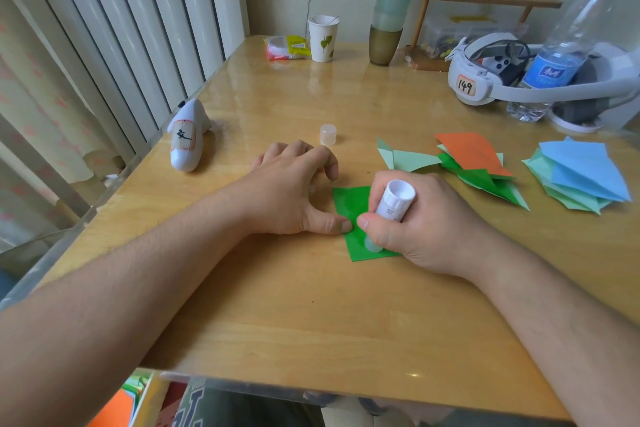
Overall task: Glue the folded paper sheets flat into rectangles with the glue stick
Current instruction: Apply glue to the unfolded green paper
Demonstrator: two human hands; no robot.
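Glossy pale wooden table (311,315) fills most of the view, white ribbed radiator panels (138,28) along its left edge. Far right: white head-mounted headset with a tag reading 149 (485,80), and just in front of it a clear plastic water bottle with blue cap and blue label (561,55), leaning left. Right of centre, two loose heaps of folded coloured paper: light blue and mint sheets (581,173) at far right, and an orange sheet on top of green ones (474,156) beside it, apart from each other. Left hand (294,194) rests on the table, fingers loosely curled and holding nothing, thumb tip pressing the left edge of the bright green folded paper sheet (349,204). That sheet lies flat at table centre, partly hidden under the right hand (426,222). Right hand is wrapped round a white cylindrical glue stick (394,199), held steeply with its base toward the camera and its clear tip down on the near part of the green sheet. White handheld controller with a paper label (187,139) lies at left near the table edge. Far side: stack of translucent tumblers (391,10), white paper cup with green leaf print (322,38), yellow and red snack packet (287,47) to its left. Small translucent cap (328,134) stands upright on the table just beyond the left hand's fingers.
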